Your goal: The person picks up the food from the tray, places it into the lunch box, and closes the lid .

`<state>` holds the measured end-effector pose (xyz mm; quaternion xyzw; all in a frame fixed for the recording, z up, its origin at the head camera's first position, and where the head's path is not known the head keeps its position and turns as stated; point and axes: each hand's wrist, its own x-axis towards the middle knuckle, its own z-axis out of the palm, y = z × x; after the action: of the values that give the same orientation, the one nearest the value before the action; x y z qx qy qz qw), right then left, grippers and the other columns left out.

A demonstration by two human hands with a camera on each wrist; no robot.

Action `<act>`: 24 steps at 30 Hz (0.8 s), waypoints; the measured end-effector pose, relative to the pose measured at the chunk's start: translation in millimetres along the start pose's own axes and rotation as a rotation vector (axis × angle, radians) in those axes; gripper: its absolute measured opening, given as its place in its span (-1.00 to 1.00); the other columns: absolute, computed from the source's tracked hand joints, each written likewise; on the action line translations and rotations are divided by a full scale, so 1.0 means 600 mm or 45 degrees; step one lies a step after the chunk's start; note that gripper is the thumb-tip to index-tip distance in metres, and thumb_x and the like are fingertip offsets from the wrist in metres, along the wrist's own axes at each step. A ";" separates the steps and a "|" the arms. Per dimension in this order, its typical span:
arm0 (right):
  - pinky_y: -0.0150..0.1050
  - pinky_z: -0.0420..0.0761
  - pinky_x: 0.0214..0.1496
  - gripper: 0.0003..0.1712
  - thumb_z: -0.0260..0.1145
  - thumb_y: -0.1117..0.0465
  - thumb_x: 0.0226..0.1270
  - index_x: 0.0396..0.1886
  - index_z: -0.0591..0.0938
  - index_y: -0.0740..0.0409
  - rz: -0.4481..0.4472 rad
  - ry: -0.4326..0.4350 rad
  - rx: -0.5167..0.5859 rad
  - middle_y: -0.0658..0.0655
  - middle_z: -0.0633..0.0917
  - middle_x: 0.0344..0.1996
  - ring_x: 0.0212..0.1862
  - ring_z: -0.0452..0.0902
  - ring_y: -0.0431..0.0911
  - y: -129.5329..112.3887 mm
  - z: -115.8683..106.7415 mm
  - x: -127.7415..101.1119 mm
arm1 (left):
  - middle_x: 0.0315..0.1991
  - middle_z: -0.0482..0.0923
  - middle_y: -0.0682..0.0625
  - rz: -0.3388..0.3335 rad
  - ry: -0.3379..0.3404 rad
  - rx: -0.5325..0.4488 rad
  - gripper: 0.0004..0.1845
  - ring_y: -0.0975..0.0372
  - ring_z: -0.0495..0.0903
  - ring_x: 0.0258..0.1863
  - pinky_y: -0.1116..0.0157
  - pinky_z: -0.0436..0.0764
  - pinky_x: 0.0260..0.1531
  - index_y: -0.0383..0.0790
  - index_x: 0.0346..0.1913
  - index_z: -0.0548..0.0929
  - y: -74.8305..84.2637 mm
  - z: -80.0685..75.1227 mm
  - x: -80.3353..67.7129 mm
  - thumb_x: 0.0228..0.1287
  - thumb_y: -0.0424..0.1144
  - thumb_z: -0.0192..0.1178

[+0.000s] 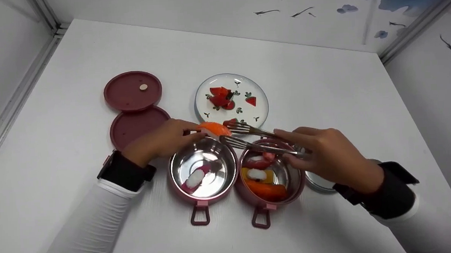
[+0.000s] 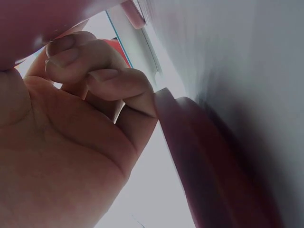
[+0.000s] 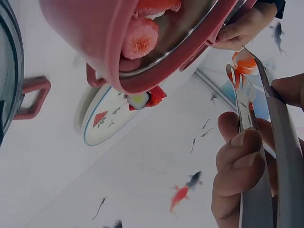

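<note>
My left hand (image 1: 195, 134) pinches a salmon sushi piece (image 1: 214, 129) over the far rim of the left steel bowl (image 1: 179, 181), which holds one white and pink piece (image 1: 194, 178). In the left wrist view its fingers (image 2: 95, 76) are curled. My right hand (image 1: 287, 146) grips metal tongs (image 1: 256, 139) over the right bowl (image 1: 295, 184). The tong tips are spread on either side of the sushi's near end (image 3: 244, 61). The right bowl contains several sushi pieces (image 1: 264, 178).
A white plate (image 1: 260, 90) with red pieces lies behind the bowls. Two maroon lids (image 1: 127, 92) (image 1: 132, 126) lie at the back left. A silver lid (image 1: 319, 184) lies partly under my right wrist. Both bowls' handles (image 1: 200, 218) point towards me.
</note>
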<state>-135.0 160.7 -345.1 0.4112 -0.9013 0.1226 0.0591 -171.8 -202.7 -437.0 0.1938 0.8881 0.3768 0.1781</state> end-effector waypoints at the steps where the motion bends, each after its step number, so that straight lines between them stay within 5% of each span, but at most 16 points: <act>1: -0.42 0.51 -0.48 -0.42 0.51 0.18 0.15 0.23 0.66 -0.06 -0.013 -0.017 0.000 -0.01 0.75 -0.33 -0.51 0.46 -0.30 -0.003 0.000 -0.002 | -0.09 0.66 0.11 0.006 0.006 0.000 -0.64 0.19 0.53 -0.07 0.20 0.45 0.01 0.24 0.10 0.70 0.000 0.000 0.001 0.46 0.22 0.04; 9: -0.45 0.44 -0.51 -0.40 0.51 0.16 0.14 0.24 0.65 -0.11 -0.075 -0.143 0.023 -0.03 0.72 -0.35 -0.55 0.40 -0.32 -0.017 0.016 -0.002 | -0.40 0.50 0.09 0.010 -0.010 -0.002 -0.60 0.19 0.51 -0.17 0.21 0.41 -0.11 0.16 -0.05 0.72 -0.003 0.002 0.005 0.46 0.27 -0.01; 24: -0.43 0.51 -0.47 -0.42 0.50 0.11 0.18 0.25 0.64 -0.11 -0.051 -0.107 0.056 0.00 0.75 -0.33 -0.49 0.50 -0.29 -0.011 0.018 0.007 | 0.01 0.66 0.12 -0.041 -0.020 -0.017 -0.56 0.21 0.54 0.01 0.19 0.47 0.05 0.18 0.15 0.69 0.001 -0.001 0.004 0.44 0.27 0.03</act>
<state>-132.6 150.4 -353.7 0.4351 -0.8918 0.1236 0.0146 -173.6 -201.4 -436.5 0.1813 0.8871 0.3784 0.1924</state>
